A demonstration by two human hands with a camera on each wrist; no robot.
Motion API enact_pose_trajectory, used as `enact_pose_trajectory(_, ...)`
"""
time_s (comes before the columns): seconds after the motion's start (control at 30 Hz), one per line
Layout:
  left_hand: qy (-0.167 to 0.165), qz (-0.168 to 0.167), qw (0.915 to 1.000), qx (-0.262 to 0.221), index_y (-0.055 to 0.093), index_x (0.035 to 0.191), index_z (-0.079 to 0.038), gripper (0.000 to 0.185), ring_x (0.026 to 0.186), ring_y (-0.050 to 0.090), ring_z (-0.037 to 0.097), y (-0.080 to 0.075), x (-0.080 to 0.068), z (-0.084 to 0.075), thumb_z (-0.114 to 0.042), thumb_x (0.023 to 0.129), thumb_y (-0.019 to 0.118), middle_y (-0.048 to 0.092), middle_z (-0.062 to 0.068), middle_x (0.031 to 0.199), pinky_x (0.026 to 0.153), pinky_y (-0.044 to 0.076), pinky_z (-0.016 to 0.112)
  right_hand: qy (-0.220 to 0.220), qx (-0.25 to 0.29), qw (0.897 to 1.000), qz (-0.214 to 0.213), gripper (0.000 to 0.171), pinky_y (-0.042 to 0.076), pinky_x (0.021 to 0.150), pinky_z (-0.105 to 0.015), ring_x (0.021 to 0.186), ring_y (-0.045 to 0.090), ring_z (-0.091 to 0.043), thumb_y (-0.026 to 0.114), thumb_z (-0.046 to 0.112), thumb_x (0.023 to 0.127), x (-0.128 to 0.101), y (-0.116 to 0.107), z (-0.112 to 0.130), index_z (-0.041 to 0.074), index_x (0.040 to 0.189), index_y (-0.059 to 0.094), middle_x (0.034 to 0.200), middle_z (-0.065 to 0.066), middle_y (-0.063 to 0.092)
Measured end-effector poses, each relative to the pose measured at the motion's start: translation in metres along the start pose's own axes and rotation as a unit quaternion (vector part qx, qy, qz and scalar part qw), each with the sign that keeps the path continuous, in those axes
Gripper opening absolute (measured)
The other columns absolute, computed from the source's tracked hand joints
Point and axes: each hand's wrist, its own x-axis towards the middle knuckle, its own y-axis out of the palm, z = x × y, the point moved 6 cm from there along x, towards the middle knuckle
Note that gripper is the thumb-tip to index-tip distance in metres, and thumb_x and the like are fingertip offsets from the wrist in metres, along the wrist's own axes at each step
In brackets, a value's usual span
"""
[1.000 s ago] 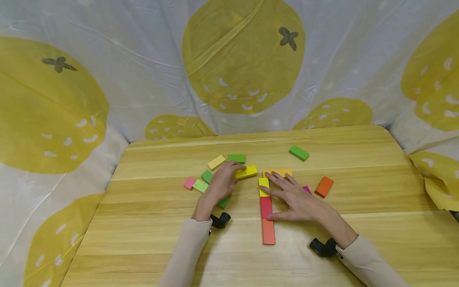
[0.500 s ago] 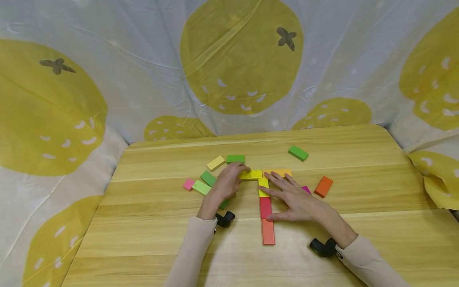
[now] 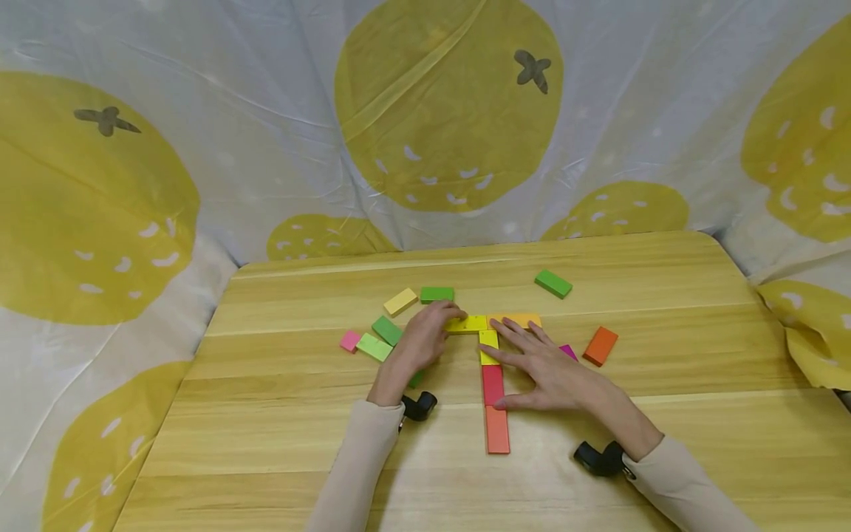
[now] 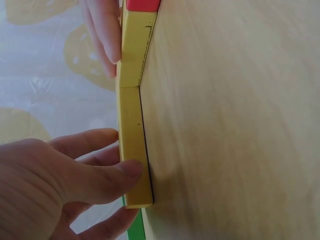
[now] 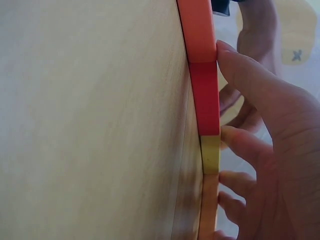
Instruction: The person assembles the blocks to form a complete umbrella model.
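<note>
Thumb and fingers of my left hand [image 3: 422, 336] pinch a long yellow block [image 3: 468, 324] by its left part. Its right end meets an orange block [image 3: 521, 318] in the head view, so the two form a crossbar. Below their joint runs a straight column: a second yellow block [image 3: 488, 338], a red block [image 3: 493, 384] and a coral block [image 3: 497, 430]. My right hand [image 3: 548, 369] lies spread over this, its fingertips resting on the orange block and along the column. In the right wrist view its thumb touches the coral block [image 5: 199, 35] near the red one [image 5: 206, 100].
Left of my left hand lie green blocks [image 3: 386, 330], a light green block [image 3: 374, 346], a pink one [image 3: 349, 340] and a pale yellow one [image 3: 400, 302]. Rightward are a green block [image 3: 553, 284], an orange-red block [image 3: 601, 346] and a partly hidden magenta one [image 3: 568, 352].
My left hand has moved the long yellow block rightward and straightened it, closing the gap to the orange block. The right hand has stayed in place.
</note>
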Motion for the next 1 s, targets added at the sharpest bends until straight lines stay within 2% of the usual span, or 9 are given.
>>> enact_pose_trajectory(0.73,0.006,0.000,0.9999,-0.012,0.066,0.120,-0.006,0.039,0.124,0.055,0.024,0.0010,-0.0009,-0.0001,0.011,0.085,0.063,0.062,0.007,0.126,0.110,0.042,0.037,0.005,0.006,1.000,0.006,0.083,0.011,0.118,-0.062,0.150,0.014,-0.033,0.060,0.070,0.080,-0.0003,0.0011,-0.0002,0.030,0.149,0.036,0.163,-0.007,0.013)
enact_pose_trajectory(0.87,0.014,0.002,0.9998,-0.014,0.064,0.124,-0.006,0.038,0.127,0.052,0.025,0.0001,-0.0036,-0.0015,0.005,0.087,0.064,0.057,0.009,0.132,0.110,0.042,0.038,0.005,0.003,1.000,0.005,0.083,0.011,0.118,-0.062,0.150,0.014,-0.034,0.059,0.070,0.081,0.0000,0.0013,0.0005,0.030,0.149,0.036,0.163,-0.007,0.013)
enact_pose_trajectory(1.0,0.041,0.008,0.9991,-0.007,0.058,0.131,-0.006,0.040,0.135,0.045,0.028,-0.0013,-0.0075,-0.0091,-0.005,0.091,0.064,0.048,0.012,0.144,0.113,0.038,0.041,0.005,0.001,1.000,0.000,0.083,0.012,0.118,-0.062,0.150,0.015,-0.033,0.059,0.070,0.080,0.0001,0.0007,0.0007,0.030,0.149,0.037,0.163,-0.007,0.014)
